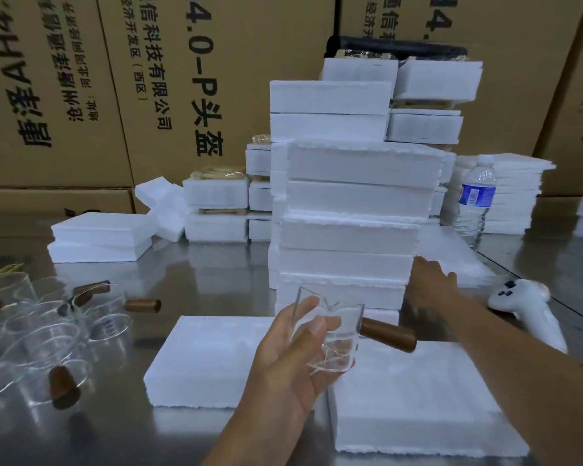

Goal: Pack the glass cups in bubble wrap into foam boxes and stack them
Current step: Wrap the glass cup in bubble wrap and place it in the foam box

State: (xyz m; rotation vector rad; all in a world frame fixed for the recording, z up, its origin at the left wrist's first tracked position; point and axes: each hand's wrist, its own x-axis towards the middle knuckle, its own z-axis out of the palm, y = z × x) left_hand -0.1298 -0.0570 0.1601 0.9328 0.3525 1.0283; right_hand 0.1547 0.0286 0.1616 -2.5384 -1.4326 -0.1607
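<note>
Left hand (pixel 293 361), fingers curled round a clear cup (pixel 330 334), wooden handle pointing right, above two flat foam boxes (pixel 209 358); right hand (pixel 431 280), fingers loosely extended, empty, blurred beside the foam stack (pixel 350 230) just beyond; spare cups (pixel 48 331) well left of the left hand.

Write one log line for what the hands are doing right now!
left hand: holds glass cup with wooden handle | right hand: reaches beside foam box stack | cup: unwrapped, not yet boxed
</note>
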